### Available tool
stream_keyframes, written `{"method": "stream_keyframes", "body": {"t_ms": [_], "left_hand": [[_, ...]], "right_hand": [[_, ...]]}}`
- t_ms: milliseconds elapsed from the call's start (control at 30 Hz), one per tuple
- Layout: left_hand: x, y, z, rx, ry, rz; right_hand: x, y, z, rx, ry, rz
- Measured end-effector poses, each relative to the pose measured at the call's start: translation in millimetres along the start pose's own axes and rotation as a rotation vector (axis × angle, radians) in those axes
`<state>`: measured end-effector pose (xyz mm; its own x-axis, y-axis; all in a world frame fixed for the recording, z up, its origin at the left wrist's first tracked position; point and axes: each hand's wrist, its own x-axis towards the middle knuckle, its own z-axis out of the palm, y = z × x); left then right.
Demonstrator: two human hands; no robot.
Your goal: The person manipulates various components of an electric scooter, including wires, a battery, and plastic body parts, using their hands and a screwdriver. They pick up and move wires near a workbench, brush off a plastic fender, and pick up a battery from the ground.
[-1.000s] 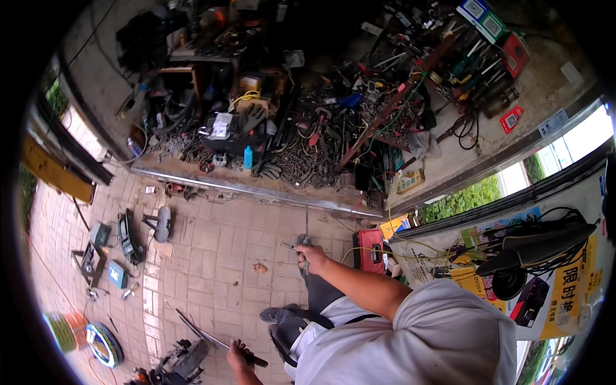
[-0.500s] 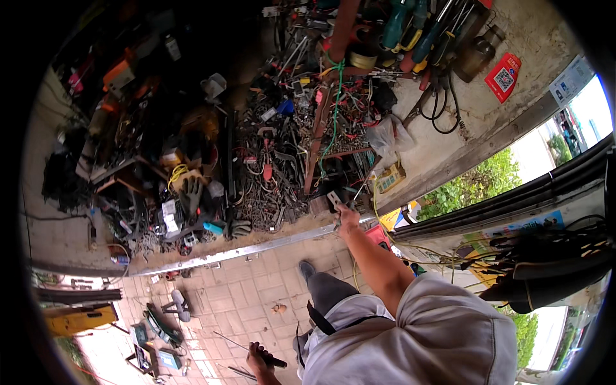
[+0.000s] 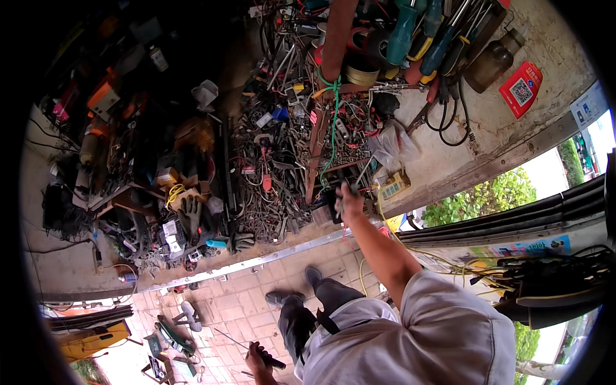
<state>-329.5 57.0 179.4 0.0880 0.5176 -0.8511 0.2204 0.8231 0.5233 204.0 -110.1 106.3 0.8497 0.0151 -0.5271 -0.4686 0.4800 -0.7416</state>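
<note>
Low at the left of my body, my left hand (image 3: 258, 360) is closed round the dark handle of a screwdriver (image 3: 232, 340). Its long thin shaft points up and to the left, over the paved floor. My right arm reaches forward to the front edge of the cluttered workbench (image 3: 443, 179). There my right hand (image 3: 351, 206) has its fingers curled about a greyish thing, too blurred to name. A dark block-like shape lies just left of these fingers. Beside the hand are a yellow-labelled packet (image 3: 393, 186) and a clear plastic bag (image 3: 391, 146).
Heaps of small metal parts (image 3: 276, 199) cover the bench, split by a rusty upright bar (image 3: 321, 122) with green cord. Screwdrivers (image 3: 403, 35) and a brown bottle (image 3: 491, 64) stand far right. Work gloves (image 3: 190, 215) lie left. Yellow cable (image 3: 417, 250) hangs beside my right arm.
The view has shifted, and both my feet now show. My right hand has turned, and the pale flat metal piece seen at its fingers no longer shows clearly. My left hand keeps the screwdriver.
</note>
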Motion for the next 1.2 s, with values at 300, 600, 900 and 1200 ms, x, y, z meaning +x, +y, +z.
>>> {"method": "stream_keyframes", "body": {"t_ms": [300, 600, 900, 1200], "left_hand": [[66, 12, 9, 0.088, -0.148, -0.092], [68, 49, 49, 0.237, -0.223, -0.020], [41, 31, 38, 0.240, -0.143, -0.064], [28, 3, 15, 0.041, -0.128, -0.159]], "right_hand": [[-60, 14, -71, -0.687, 0.113, -0.467], [-81, 41, -96, -1.071, 0.138, -0.453], [-67, 117, -158, -1.257, 0.165, 0.149], [112, 36, -36, -1.623, 0.160, -0.547]]}}
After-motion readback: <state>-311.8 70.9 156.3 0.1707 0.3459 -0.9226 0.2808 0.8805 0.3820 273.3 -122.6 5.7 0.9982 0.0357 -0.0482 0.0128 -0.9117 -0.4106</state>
